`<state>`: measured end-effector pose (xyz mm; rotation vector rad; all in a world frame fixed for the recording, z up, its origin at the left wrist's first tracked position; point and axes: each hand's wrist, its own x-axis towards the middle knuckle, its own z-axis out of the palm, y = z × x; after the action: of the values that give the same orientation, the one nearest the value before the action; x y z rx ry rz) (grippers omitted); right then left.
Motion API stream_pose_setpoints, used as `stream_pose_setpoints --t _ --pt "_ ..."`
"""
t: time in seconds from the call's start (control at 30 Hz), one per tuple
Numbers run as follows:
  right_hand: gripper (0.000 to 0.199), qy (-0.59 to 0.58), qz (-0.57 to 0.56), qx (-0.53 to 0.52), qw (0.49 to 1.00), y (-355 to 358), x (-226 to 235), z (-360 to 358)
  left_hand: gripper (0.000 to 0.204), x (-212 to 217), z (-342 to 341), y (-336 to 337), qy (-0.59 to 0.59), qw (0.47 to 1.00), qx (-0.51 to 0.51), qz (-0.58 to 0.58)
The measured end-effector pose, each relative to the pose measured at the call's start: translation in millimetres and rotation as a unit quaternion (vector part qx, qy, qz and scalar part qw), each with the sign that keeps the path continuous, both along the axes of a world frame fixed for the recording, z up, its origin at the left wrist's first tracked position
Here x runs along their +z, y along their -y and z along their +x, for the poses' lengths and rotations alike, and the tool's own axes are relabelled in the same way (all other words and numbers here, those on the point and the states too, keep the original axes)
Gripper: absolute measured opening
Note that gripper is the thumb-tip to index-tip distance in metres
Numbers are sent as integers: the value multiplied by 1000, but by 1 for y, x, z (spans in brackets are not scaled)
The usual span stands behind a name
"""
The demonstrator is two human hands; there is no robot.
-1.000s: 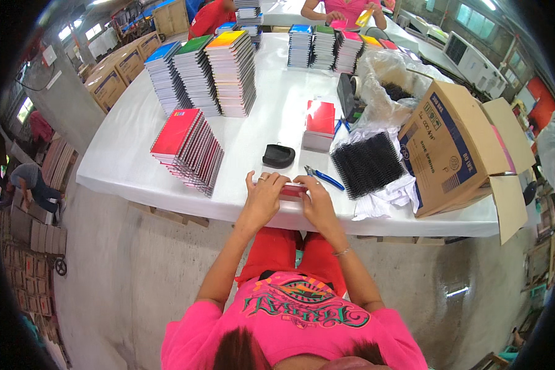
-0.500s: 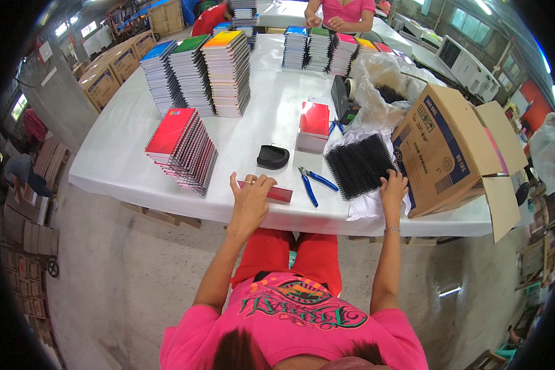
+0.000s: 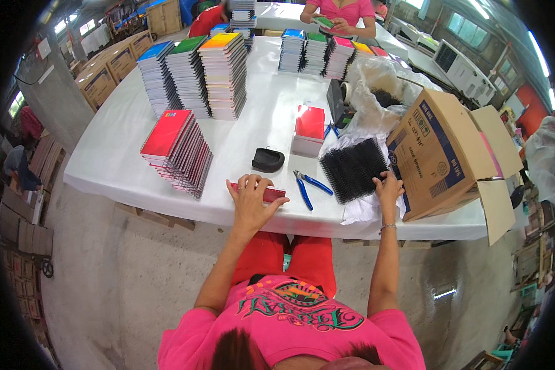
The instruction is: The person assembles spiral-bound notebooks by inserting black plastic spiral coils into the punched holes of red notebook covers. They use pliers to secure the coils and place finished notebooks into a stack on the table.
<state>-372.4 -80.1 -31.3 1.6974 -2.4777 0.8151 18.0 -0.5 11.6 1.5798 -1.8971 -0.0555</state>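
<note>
A small red notebook block [image 3: 274, 195] is under my left hand [image 3: 250, 198] near the table's front edge, fingers over its far side and thumb along the near side. My right hand [image 3: 388, 187] has its fingertips pinched at the right edge of a pile of black spiral binding coils [image 3: 353, 169], which rests on white cloth. Blue-handled cutting pliers [image 3: 308, 190] lie between the hands. Beyond them are a black curved holder [image 3: 268, 160] and a stack of red-covered pads [image 3: 309, 131] without coils. To the left stands a stack of coil-bound red notebooks [image 3: 177, 151].
An open cardboard box [image 3: 435, 163] stands close to my right hand. Tall stacks of yellow [image 3: 223, 77], green and blue notebooks rise at the far left. A clear plastic bag [image 3: 376, 77] sits beyond the coils. Across the table, a person in pink holds a green notebook [image 3: 322, 22].
My right fingers have drawn together at the coils' edge. My left thumb has spread right along the red notebook block. The person opposite now holds a green notebook.
</note>
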Motion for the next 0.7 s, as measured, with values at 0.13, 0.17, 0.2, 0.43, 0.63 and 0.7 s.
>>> stream_pose_setpoints --t 0.13,0.17,0.2,0.43,0.63,0.7 --pt "33 -34 -64 -13 997 -1 -6 4 58 -7 -5 4 -8 999 31 -16" --pt "33 -21 -57 -10 998 0 -5 3 57 -8 -7 4 -16 999 35 -29" --pt "32 -6 -48 -7 999 0 -5 3 56 -9 -8 4 -22 998 40 -39" --pt "26 61 -50 -8 997 -7 7 12 51 -13 -9 1 -20 998 48 -44" --pt "18 103 -134 -42 985 -8 10 16 46 -15 -13 6 -18 996 53 -70" --pt "18 142 -189 -40 971 -7 15 16 45 -16 -14 8 -17 996 59 -64"
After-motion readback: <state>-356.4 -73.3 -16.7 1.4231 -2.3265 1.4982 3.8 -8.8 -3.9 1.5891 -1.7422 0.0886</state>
